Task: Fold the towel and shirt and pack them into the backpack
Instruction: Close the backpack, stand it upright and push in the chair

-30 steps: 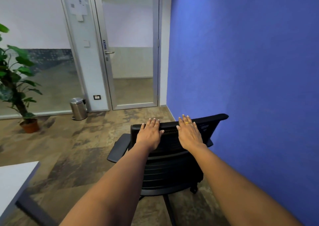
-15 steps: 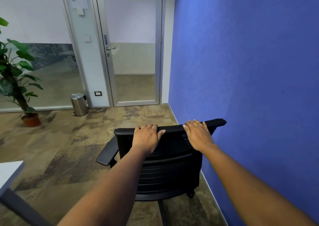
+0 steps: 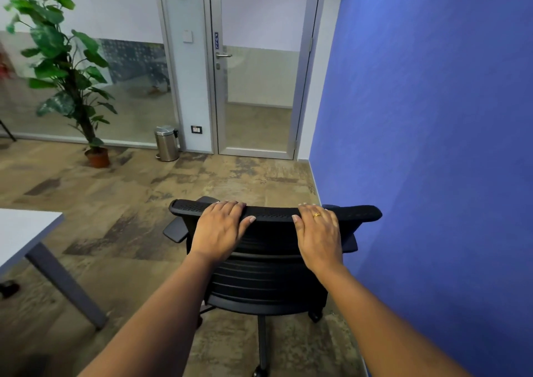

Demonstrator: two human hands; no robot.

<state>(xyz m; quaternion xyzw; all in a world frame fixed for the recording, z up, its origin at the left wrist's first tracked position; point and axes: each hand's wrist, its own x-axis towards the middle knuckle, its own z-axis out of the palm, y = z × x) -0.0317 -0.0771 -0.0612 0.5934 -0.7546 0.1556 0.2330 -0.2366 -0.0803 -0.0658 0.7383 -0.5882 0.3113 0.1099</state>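
No towel, shirt or backpack is in view. A black mesh office chair stands with its back to me, close to the blue wall. My left hand grips the top edge of the backrest left of centre, fingers curled over the rim and thumb on the near side. My right hand, with a gold ring, grips the same rim right of centre.
The blue wall runs along the right, close to the chair's armrest. A white table corner with a grey leg is at the left. A potted plant, a steel pedal bin and a glass door stand at the far side.
The chair has turned to face squarely away and moved along the wall with both hands on it. My fingers, flat on the backrest before, now curl over its top edge.
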